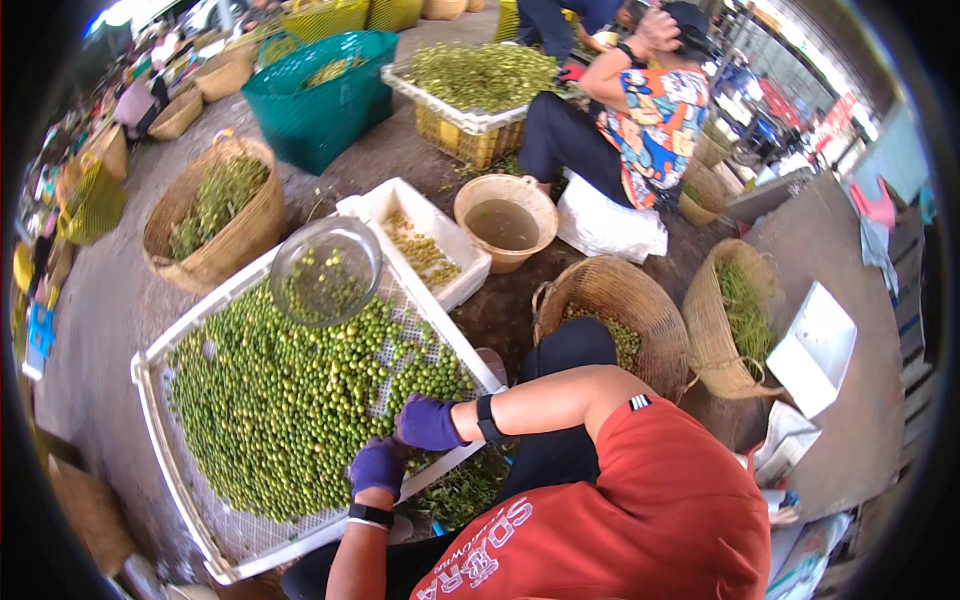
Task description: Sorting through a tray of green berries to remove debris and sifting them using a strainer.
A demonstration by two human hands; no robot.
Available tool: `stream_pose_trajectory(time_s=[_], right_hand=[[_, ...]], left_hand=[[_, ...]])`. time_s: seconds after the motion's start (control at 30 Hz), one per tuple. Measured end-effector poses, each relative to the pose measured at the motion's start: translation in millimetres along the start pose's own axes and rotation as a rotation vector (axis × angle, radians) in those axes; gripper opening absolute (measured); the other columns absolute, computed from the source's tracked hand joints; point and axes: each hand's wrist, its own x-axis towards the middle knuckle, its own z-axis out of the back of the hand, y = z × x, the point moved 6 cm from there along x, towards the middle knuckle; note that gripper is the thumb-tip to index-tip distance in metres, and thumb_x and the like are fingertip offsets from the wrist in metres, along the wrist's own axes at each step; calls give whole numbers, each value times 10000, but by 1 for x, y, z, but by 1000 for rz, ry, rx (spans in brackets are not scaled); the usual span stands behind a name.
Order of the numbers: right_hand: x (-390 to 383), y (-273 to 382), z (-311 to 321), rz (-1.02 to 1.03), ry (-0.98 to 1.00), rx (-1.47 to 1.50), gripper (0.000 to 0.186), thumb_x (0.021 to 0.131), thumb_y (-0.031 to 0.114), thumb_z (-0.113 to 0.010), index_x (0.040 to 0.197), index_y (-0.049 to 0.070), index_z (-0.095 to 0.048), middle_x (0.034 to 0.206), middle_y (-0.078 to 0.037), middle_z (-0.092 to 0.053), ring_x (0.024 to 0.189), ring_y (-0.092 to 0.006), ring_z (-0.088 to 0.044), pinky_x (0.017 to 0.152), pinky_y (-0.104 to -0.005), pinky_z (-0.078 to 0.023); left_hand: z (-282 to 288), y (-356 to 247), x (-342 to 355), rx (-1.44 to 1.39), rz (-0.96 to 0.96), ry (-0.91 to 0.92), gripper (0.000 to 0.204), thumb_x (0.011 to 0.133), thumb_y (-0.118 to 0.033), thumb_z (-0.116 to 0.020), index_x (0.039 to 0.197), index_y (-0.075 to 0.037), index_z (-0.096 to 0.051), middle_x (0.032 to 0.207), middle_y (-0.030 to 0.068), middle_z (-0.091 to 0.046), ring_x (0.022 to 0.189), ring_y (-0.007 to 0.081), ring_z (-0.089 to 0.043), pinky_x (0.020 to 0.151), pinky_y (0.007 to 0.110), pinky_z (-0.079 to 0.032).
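Observation:
A white slatted tray (159,390) lies in front of me, spread with small round green and yellowish fruits (270,390). My left hand (378,467), in a purple glove, is low over the tray's near right part, its fingers curled among the fruits. Just above and to its right, my right hand (425,422), gloved alike, also has curled fingers, close beside the left. What either holds is hidden. A clear round bowl (325,270) with some fruits rests on the tray's far corner.
Around me are a white foam box (467,280), a water bucket (505,245), woven baskets (650,330), a green tub (320,110), a leaf-filled crate (455,130), a white sack (610,225) and an empty white box (815,345). A co-worker (640,130) sits beyond the bucket.

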Motion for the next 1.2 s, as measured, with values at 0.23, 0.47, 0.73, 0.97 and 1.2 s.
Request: stream_pose_trajectory(time_s=[0.23,0.47,0.73,0.97,1.2], right_hand=[[-2,-34,31,-117,-184,557,193,741,218,-684,861,74,-635,746,-122,-654,715,-307,-665,609,-449,-493],[-14,-27,41,-138,-143,500,247,754,261,-692,888,69,-615,773,-148,-651,715,-332,-659,616,-444,-494],[-20,-18,46,-134,-214,523,235,751,254,-687,869,64,-615,755,-150,-650,701,-323,-659,603,-456,-484],[-22,-14,50,-147,-265,581,158,769,187,-630,874,70,-620,744,-144,-641,688,-327,-650,609,-447,-488],[-32,-45,53,-176,-444,1055,296,736,173,-634,1007,51,-626,835,-180,-628,772,-357,-628,674,-435,-494]], left_hand=[[-10,21,2,-64,78,117,274,818,-308,-594,1005,-115,-643,1029,168,-639,962,351,-633,811,474,-513],[-15,19,6,-45,122,200,329,804,-316,-608,1073,-129,-632,1058,169,-645,988,347,-630,834,466,-513],[-10,20,-2,-114,154,138,384,778,-345,-666,1098,-137,-626,1002,167,-670,941,355,-648,803,465,-527],[-4,20,2,-172,153,29,349,768,-336,-696,1023,-103,-647,943,186,-676,888,361,-660,757,445,-534],[24,40,-16,-1197,204,-124,190,859,-237,-653,821,-52,-637,665,-38,-561,577,82,-487,512,250,-394]])
